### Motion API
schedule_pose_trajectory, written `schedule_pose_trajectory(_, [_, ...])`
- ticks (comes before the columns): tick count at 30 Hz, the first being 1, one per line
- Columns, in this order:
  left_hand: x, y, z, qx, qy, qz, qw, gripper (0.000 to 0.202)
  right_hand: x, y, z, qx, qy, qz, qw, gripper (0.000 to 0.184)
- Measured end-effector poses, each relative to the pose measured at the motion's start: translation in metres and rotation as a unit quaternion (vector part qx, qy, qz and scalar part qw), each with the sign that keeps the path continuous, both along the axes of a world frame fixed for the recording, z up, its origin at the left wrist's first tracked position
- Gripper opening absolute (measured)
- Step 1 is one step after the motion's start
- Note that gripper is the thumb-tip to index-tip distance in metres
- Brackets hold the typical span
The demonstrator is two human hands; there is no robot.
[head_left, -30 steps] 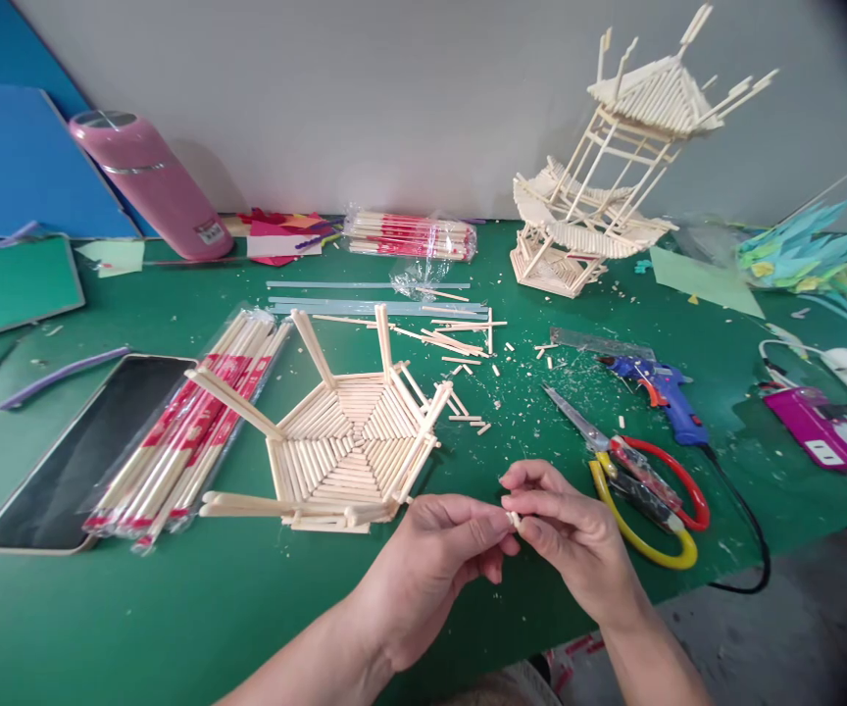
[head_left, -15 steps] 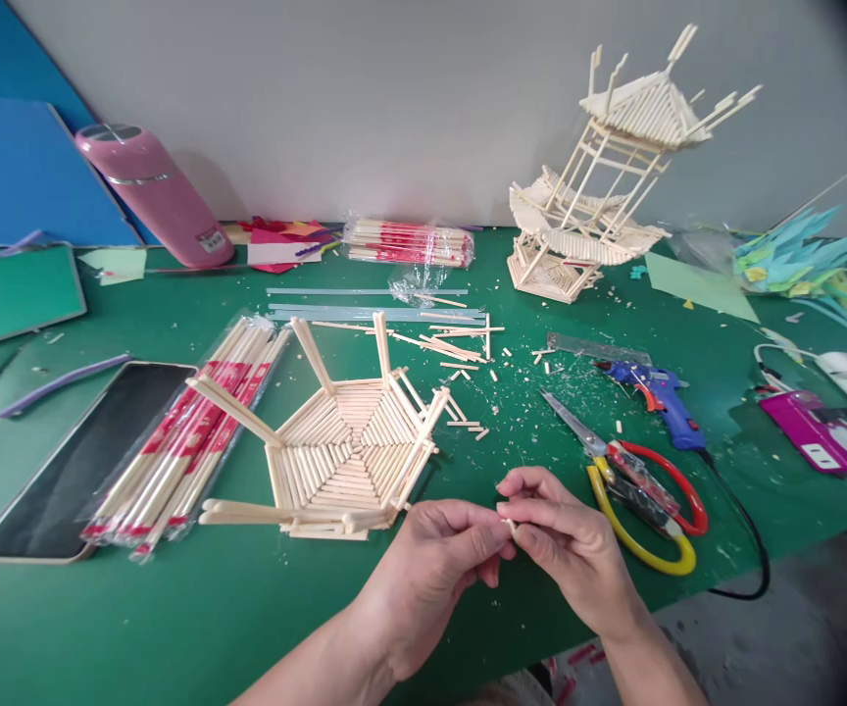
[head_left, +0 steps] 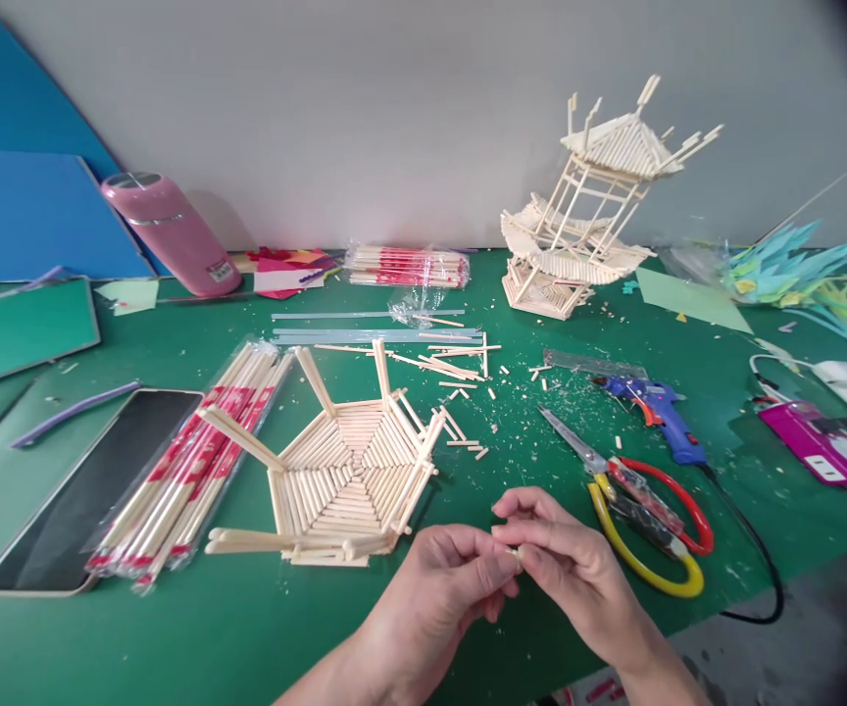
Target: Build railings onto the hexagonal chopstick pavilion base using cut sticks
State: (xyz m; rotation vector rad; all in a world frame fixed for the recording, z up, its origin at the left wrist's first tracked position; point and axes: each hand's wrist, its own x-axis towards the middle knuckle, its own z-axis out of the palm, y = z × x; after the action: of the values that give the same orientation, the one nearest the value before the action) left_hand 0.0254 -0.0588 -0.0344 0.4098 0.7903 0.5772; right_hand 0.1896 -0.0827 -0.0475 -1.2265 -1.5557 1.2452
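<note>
Over the bench (head_left: pixel 174 637), a stick stub (head_left: pixel 516 553) is being clamped between left hand (head_left: pixel 434 598) and right hand (head_left: pixel 577 574) fingers — axis mostly hidden.

Bright even light, sharp centre, edges warped w/ dark vignette

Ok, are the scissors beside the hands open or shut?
Shut: the scissors lie flat on the green table, blades together as one point, red and yellow handles close beside each other.
</note>
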Motion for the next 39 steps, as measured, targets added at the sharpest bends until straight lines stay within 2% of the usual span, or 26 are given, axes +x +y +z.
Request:
schedule_pose_trajectory(9, [-0.001,-0.003,-0.001,-0.012,-0.003,-0.017,1.0,0.018,0.003,0.0,0.008,-0.038,-0.001,0.016,0.999,0.013])
schedule_pose_trajectory(20, [0.0,-0.006,-0.007,-0.016,-0.008,0.016,1.0,0.021,-0.005,-0.006,-0.002,-0.018,0.0,-0.016,1.0,0.009])
schedule_pose_trajectory(24, [0.0,-0.007,-0.007,-0.011,0.001,0.024,1.0,0.019,-0.005,-0.009,-0.004,0.001,-0.006,-0.031,1.0,0.01])
schedule_pose_trajectory(33, [-0.005,-0.009,-0.005,0.005,0.014,0.003,1.0,0.018,-0.003,-0.01,-0.002,-0.001,-0.002,0.008,1.0,0.018])
schedule_pose_trajectory(39, [-0.005,-0.008,-0.002,0.013,0.042,0.003,0.999,0.016,-0.005,-0.009,-0.001,0.004,0.01,-0.004,1.0,0.019])
